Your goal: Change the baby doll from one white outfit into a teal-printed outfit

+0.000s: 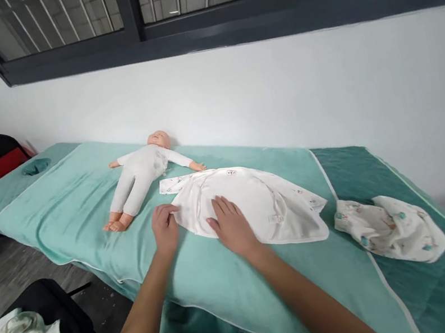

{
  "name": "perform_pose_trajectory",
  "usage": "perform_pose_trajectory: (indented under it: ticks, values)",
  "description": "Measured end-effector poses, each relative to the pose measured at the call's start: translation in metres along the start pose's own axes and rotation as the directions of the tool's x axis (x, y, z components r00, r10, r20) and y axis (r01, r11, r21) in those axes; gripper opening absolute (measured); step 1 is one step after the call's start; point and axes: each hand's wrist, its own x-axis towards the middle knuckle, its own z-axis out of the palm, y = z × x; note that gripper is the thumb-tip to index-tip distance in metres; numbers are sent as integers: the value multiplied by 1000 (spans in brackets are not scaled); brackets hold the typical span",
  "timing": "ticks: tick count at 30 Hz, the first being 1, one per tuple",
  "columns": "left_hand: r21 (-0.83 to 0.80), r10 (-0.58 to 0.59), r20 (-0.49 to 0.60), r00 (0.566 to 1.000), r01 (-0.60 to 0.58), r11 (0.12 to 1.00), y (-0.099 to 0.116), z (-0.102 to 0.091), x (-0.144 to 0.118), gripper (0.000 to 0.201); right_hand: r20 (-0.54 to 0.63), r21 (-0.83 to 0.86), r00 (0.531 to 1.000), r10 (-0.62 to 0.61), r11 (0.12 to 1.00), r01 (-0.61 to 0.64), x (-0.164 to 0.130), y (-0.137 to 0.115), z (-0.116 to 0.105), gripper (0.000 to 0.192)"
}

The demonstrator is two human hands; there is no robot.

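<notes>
— What is seen on the bed (80, 207)?
— The shirt (261, 200), spread out beside the doll (143, 167). Its edge is pinched by the left hand (165, 230); the right hand (233, 228) is laid flat upon it, nothing grasped.
— And the step?
— Smoothing, seemingly; next, light pressure is called for.

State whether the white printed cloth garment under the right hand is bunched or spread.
Spread: the garment lies broad and mostly flat, one sleeve extended.
</notes>
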Motion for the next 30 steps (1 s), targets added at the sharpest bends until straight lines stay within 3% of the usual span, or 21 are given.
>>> perform_pose_trajectory:
  ticks: [2, 5, 8, 11, 13, 16, 20, 23, 24, 26, 30]
  values:
    - [26, 26, 3, 1000, -26, 999, -2, -20, 6, 28, -26, 35, 1000, 10, 999, -9, 2, -3, -4, 58]
    - [153, 18, -15, 1000, -15, 988, -19, -56, 30, 28, -79, 115, 997, -19, 993, 28, 40, -8, -6, 56]
    - [306, -56, 1, 998, 53, 951, -56, -88, 65, 31, -141, 228, 988, -58, 969, 89, 110, -16, 5, 55]
    - [368, -223, 82, 971, 178, 913, -98, -103, 102, 44, -172, 326, 983, 67, 945, -7, 190, -22, 27, 59]
    - [347, -423, 160, 892, 351, 870, -120, -104, 123, 56, -169, 351, 973, 159, 932, -92, 239, -23, 42, 62]
    - [299, -655, 294, 696, 584, 755, -138, -95, 149, 61, -136, 355, 953, 271, 911, -209, 298, -21, 61, 57]
    - [70, -704, 503, 502, 788, 612, -145, -80, 172, 60, 59, 448, 939, 338, 832, -327, 355, -22, 75, 63]
    - [-121, -681, 626, 380, 910, 397, -145, -68, 178, 55, 176, 514, 927, 330, 772, -373, 378, -27, 78, 72]
    - [-163, -672, 648, 358, 928, 336, -143, -64, 178, 54, 194, 522, 925, 327, 764, -379, 380, -29, 76, 74]
    - [-225, -646, 677, 352, 935, 274, -132, -57, 174, 52, 208, 527, 923, 325, 758, -385, 376, -29, 69, 79]
    - [-279, -554, 713, 429, 899, 337, -84, -46, 160, 45, 195, 524, 919, 342, 756, -392, 342, -14, 30, 90]
